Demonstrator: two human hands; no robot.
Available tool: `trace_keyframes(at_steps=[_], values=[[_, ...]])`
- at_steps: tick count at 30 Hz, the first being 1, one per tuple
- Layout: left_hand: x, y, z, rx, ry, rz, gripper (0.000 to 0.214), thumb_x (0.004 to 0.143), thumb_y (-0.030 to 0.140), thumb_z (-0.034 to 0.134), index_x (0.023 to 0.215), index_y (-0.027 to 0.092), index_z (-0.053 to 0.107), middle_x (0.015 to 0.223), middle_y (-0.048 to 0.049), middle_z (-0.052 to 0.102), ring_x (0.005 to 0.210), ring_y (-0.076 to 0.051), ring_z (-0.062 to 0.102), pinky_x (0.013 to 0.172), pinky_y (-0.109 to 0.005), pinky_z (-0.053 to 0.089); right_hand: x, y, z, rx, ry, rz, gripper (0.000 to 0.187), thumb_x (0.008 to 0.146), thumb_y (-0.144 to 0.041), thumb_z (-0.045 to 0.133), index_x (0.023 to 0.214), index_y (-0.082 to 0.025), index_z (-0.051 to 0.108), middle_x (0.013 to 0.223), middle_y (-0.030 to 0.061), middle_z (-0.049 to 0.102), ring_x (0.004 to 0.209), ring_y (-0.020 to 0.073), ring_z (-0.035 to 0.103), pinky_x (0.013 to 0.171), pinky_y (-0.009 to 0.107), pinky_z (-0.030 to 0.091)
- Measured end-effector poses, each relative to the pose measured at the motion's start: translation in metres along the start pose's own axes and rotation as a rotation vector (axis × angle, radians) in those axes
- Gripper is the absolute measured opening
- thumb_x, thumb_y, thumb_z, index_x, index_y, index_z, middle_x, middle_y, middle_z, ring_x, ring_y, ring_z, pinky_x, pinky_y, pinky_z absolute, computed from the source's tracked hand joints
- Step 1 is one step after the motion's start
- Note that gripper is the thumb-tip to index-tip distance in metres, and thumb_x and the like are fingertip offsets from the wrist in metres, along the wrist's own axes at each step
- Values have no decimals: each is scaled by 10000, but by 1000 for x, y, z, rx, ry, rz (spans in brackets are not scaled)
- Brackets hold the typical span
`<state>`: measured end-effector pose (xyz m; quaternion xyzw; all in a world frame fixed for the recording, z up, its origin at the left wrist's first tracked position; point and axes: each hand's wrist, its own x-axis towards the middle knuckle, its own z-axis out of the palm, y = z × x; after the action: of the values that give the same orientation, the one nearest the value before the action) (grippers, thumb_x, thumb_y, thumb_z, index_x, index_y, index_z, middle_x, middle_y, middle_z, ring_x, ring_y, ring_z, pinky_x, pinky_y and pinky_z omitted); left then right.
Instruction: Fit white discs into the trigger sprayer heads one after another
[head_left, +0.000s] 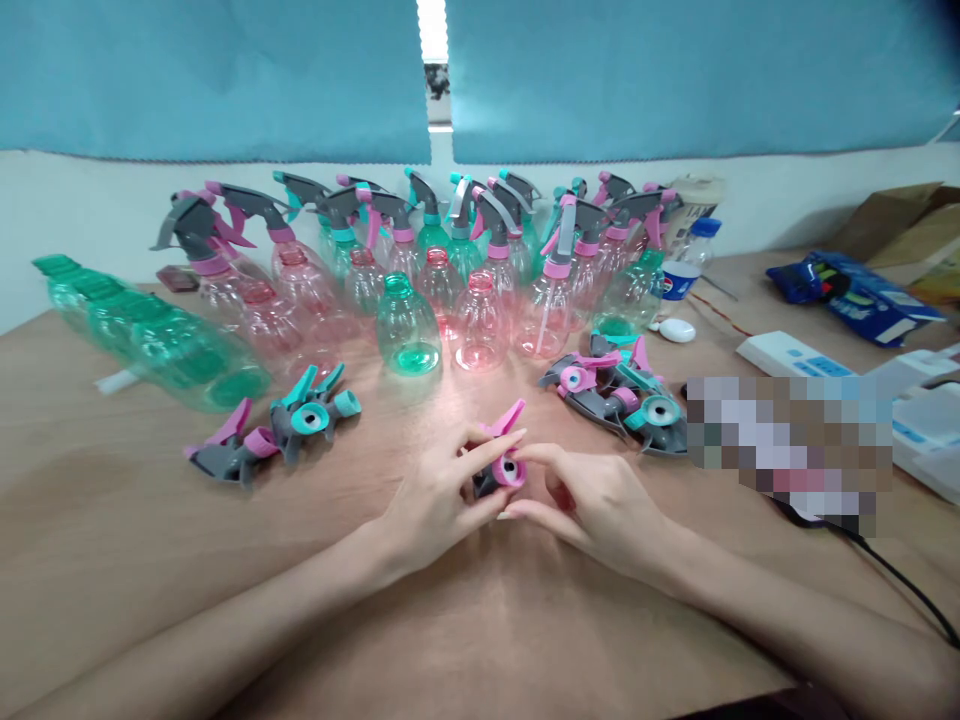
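Between my two hands is a grey trigger spray head with a pink collar (pixel 511 470), its opening facing me and its pink trigger pointing up. My left hand (pixel 435 490) grips its body from the left. From the other side, my right hand (pixel 600 495) has thumb and forefinger at the collar's rim. Two spray heads, one pink and grey (pixel 232 455) and one teal and grey (pixel 311 415), lie left of my hands. A pile of similar spray heads (pixel 619 395) lies to the right. Beyond stand an open green bottle (pixel 407 335) and an open pink bottle (pixel 480 330).
Behind them stand several bottles with spray heads fitted (pixel 491 235). Stacked green bottles (pixel 157 335) lean at the left. To the right are a Pepsi bottle (pixel 679 280), a blue packet (pixel 855 295), a power strip (pixel 795 355) and a blurred-out object (pixel 787 450) with a black cable.
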<state>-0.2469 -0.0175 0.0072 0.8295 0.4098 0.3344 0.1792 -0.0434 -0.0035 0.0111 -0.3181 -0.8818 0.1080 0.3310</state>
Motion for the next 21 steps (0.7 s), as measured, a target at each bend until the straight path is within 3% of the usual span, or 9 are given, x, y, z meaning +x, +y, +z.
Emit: trace_keyframes(at_steps=[5, 9, 17, 21], values=[[1, 0, 0, 24, 13, -4, 437, 837, 197, 611, 1263, 226, 520, 1011, -48, 557, 697, -104, 566, 606, -231, 541, -3, 0, 4, 20, 9, 11, 415, 890, -466, 515, 1135, -132, 533, 575, -45, 566, 434, 98, 499, 484, 203, 379], [1, 0, 0, 21, 17, 8, 436, 834, 208, 616, 1260, 223, 526, 996, -50, 567, 715, -117, 575, 610, -242, 543, -3, 0, 3, 29, -28, 16, 354, 893, -461, 515, 1039, -147, 588, 587, -37, 571, 459, 90, 511, 508, 198, 384], [0, 1, -1, -52, 36, -25, 443, 845, 206, 610, 1273, 260, 509, 1004, -41, 561, 714, -101, 568, 505, -169, 502, -1, -1, 0, 106, -15, -7, 355, 889, -454, 526, 1047, -148, 614, 593, -35, 587, 460, 75, 499, 509, 185, 386], [0, 0, -2, -12, 41, -21, 468, 831, 173, 612, 1274, 281, 507, 1026, -39, 557, 748, -114, 570, 549, -193, 511, -2, 1, 2, 184, -34, -11, 381, 890, -478, 508, 1048, -155, 631, 554, -47, 551, 440, 68, 466, 486, 174, 381]])
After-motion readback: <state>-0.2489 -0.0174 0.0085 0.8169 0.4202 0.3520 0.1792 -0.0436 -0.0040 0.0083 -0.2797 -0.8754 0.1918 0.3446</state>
